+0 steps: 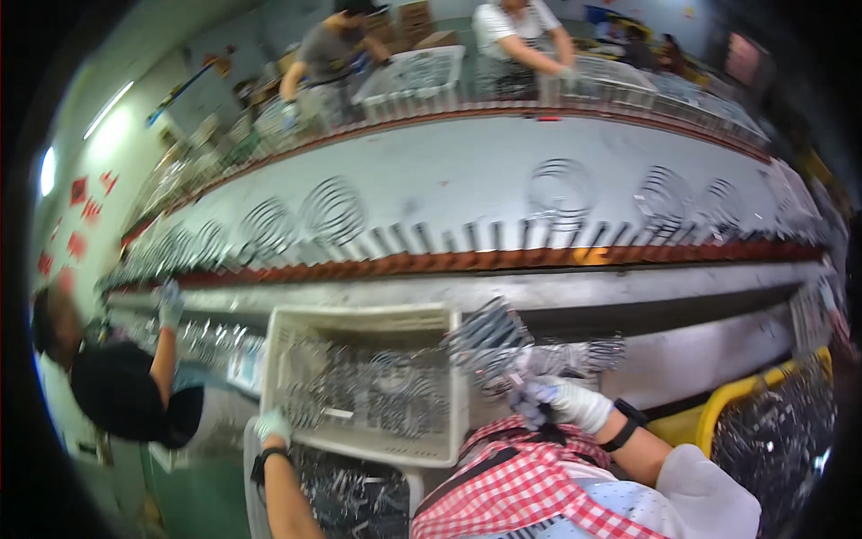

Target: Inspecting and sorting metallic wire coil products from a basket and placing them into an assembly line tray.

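Grasping a coiled steel wire spring point(489, 340) at frame centre, the gloved right hand point(567, 402) sits just right of the beige perforated plastic crate point(359, 319), whose lower-left rim the left hand point(272, 425) clasps.

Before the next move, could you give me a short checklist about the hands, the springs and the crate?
1. Right hand gloved, gripping a bunch of wire springs: ok.
2. Left hand gloved, resting on the near rim of the pale crate: ok.
3. Crate has springs inside: ok.
4. Belt carries spaced springs: ok.
5. Springs in hand untangled: cannot tell.
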Demonstrator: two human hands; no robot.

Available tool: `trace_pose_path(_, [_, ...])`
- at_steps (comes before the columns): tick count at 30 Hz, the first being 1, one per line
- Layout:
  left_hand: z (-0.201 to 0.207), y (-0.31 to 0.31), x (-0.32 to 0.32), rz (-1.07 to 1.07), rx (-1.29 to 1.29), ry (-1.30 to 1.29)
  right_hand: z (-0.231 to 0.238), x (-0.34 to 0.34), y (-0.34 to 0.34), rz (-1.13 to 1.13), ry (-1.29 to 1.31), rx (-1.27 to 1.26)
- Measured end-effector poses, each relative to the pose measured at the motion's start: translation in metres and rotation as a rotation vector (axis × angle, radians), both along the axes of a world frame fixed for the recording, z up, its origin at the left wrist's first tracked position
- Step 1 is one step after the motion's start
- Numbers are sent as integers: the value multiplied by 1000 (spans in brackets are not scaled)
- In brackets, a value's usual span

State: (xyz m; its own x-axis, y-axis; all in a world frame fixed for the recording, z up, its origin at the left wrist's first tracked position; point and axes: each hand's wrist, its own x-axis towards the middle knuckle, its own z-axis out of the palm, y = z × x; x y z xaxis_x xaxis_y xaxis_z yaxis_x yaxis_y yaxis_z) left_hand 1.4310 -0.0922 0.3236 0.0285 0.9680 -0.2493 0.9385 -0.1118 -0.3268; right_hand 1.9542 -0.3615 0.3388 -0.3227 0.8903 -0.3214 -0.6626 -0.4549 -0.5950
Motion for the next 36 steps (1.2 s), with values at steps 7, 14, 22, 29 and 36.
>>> trace_pose_path(7, [-15,-5,20,84,-64,161,9,20,-21,-17,84,45])
trace_pose_path(14, [9,-15,45,-141,-333,-57,10,59,-48,-50,48,114])
trace_pose_path(22, [30,-39,113,-303,-359,-205,34,122,-73,-249,-220,341])
trace_pose_path(29, [83,-93,191,-177,-112,-279,29,210,-115,-433,-453,412])
trace_pose_path(36, [146,-153,253,-100,-36,-840,25,339,-148,-1181,-401,174])
